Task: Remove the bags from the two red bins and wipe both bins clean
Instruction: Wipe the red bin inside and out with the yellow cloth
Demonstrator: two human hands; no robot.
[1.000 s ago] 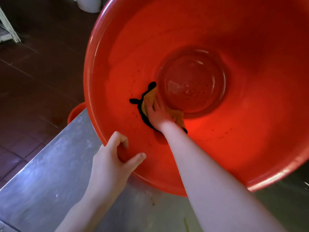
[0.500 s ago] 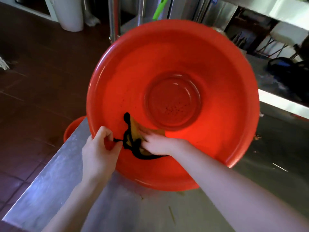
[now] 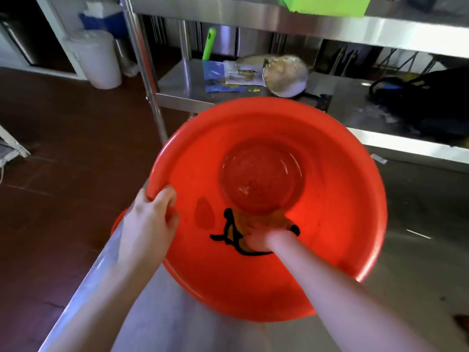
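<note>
A big red bin [image 3: 342, 224] stands on the steel table [image 3: 418, 262], tipped so its mouth faces me. My left hand [image 3: 149, 222] grips its rim at the left side, fingers curled over the edge. Inside, on the near wall just below the round bottom, my right hand [image 3: 258, 241] presses a yellow cloth with black edging [image 3: 241, 222]; the hand is blurred. Crumbs speckle the bin's bottom [image 3: 261, 176]. Only a sliver of a second red bin [image 3: 117, 222] peeks out below the table's left edge, behind my left hand.
A steel rack [image 3: 193, 82] behind the bin carries a white bowl [image 3: 286, 72], papers and a green-handled tool [image 3: 209, 43]. A black bag [image 3: 431, 97] lies at the right. A white bucket [image 3: 97, 59] stands on the brown tiled floor at the left.
The view pulled back and up. My left hand shifted from the near rim up to the bin's left rim. My right hand slid the cloth along the inner wall below the bottom.
</note>
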